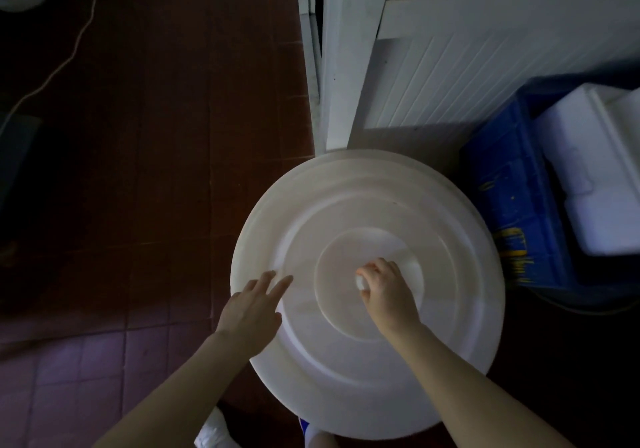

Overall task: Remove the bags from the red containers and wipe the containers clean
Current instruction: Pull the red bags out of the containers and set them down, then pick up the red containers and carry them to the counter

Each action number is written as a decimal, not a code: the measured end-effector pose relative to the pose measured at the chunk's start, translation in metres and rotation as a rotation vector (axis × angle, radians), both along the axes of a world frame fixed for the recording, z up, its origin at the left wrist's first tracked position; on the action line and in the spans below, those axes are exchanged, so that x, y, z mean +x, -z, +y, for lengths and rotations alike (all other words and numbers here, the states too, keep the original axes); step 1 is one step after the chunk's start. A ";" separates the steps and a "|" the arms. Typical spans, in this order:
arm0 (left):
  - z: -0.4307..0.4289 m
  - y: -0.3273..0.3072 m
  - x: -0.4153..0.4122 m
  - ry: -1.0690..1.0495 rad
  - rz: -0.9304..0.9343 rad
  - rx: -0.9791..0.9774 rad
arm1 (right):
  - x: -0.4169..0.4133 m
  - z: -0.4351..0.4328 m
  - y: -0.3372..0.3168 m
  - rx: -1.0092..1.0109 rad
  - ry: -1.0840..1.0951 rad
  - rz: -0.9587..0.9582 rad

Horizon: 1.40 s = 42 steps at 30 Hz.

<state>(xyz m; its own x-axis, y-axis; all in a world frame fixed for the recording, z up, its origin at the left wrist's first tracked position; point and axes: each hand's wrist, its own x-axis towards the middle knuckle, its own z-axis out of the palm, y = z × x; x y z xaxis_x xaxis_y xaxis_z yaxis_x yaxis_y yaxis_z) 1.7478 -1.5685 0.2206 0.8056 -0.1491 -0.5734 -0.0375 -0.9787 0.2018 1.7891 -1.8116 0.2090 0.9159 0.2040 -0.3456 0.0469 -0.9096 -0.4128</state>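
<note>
Dim room with a dark red-brown tiled floor [156, 135] and white woodwork.
The floor fills the view from 7 to 11 o'clock, its tiles lit purplish at 7 o'clock; a thin pale cord [74, 45] snakes across it at 10 o'clock. A white painted door post [346, 66] stands at 12 o'clock, a white ribbed panel [467, 76] beside it at 1 o'clock. A blue plastic crate [509, 205] holding white foam blocks [595, 177] sits at 3 o'clock.

The round lid [346, 212] is creamy white; right of it a blue crate [502, 205] bears yellow markings; left of it, dark-red floor tiles [156, 135].
</note>
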 end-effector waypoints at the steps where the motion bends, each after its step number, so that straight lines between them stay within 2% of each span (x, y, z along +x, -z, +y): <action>1: 0.000 -0.001 -0.001 -0.006 0.002 -0.007 | 0.000 0.000 0.000 -0.007 -0.001 0.007; 6: 0.012 -0.010 -0.009 -0.058 -0.012 -0.014 | -0.001 0.005 -0.009 -0.067 -0.035 0.052; 14: 0.099 -0.075 -0.050 -0.279 -0.149 0.011 | 0.010 0.062 -0.081 -0.136 -0.313 -0.040; 18: 0.175 -0.134 -0.092 -0.455 -0.270 0.029 | 0.017 0.147 -0.145 -0.107 -0.498 -0.086; 23: 0.289 -0.230 -0.182 -0.783 -0.431 0.088 | -0.013 0.303 -0.239 -0.055 -0.721 -0.161; 27: 0.382 -0.303 -0.299 -0.996 -0.526 0.197 | -0.086 0.448 -0.311 0.027 -0.952 -0.251; 32: 0.469 -0.376 -0.481 -1.275 -0.589 0.386 | -0.228 0.620 -0.383 0.158 -1.288 -0.312; 38: 0.510 -0.426 -0.689 -1.563 -0.518 0.659 | -0.426 0.777 -0.432 0.154 -1.706 -0.403; 42: 0.527 -0.442 -0.797 -1.767 -0.461 0.710 | -0.546 0.859 -0.450 0.125 -1.922 -0.411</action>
<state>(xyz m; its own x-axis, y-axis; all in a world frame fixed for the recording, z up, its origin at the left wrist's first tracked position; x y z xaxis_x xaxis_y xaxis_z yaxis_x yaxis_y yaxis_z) 0.9509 -1.0420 0.6624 -0.1505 0.9829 0.1061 0.9864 0.1420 0.0831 1.2429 -0.9526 0.6591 -0.5005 0.8583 -0.1135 0.8611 0.4798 -0.1682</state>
